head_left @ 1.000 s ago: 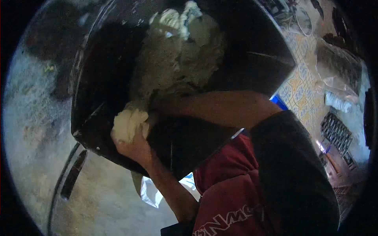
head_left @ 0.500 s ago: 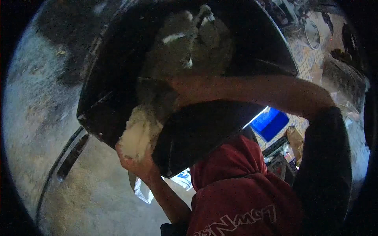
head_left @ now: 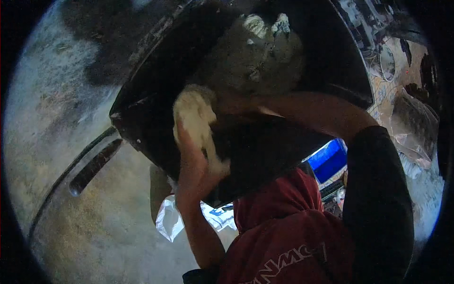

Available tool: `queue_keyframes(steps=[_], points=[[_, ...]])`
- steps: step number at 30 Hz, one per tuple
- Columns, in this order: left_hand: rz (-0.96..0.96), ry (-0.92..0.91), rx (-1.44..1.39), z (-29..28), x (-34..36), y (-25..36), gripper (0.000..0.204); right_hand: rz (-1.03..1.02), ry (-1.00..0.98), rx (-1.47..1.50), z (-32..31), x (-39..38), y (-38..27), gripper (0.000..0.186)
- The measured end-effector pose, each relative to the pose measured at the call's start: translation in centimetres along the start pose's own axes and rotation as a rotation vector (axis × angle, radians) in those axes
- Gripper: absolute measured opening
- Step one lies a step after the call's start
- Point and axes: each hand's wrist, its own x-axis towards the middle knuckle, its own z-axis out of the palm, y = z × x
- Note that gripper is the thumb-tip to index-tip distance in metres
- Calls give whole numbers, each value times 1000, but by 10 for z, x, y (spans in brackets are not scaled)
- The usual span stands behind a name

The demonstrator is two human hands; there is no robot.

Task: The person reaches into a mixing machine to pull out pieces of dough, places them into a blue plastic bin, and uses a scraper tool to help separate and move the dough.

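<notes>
A dark trough (head_left: 333, 57) with bent rims fills the middle of the view. In its far part lies a grey-brown, crumbly mass (head_left: 255, 61) with pale clumps on top. My left hand (head_left: 191, 168) reaches up from below and grips a pale, soft-looking lump (head_left: 193, 111) in the trough's left part. My right hand (head_left: 220, 109) reaches in from the right to beside that lump; its fingers are hidden in shadow and behind the lump.
A dark-gripped handle (head_left: 94, 168) juts out at the left over the mottled floor (head_left: 71, 213). White bags (head_left: 170, 220) lie below the trough. At the right are a blue bin (head_left: 328, 161), a clear plastic sheet (head_left: 411, 132), and metal clutter (head_left: 364, 23).
My left hand and the pale lump have moved upward and right, deeper into the trough. My right forearm shifted up, then slightly back down. The trough appears further right in the view.
</notes>
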Motion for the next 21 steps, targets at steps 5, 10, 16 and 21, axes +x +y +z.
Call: queue_keyframes(steps=[5,10,16,21], points=[[-293,68,175,46,38,-44,125,23,321,308,67,21,-5,43],[-292,422,35,125,59,-103,104,-823,838,-228,83,31,44,28],[-470,478,-376,105,78,-77,60,-292,561,-490,40,-51,11,42],[-520,660,-700,99,69,-121,49,-129,581,-916,25,-167,-7,34]])
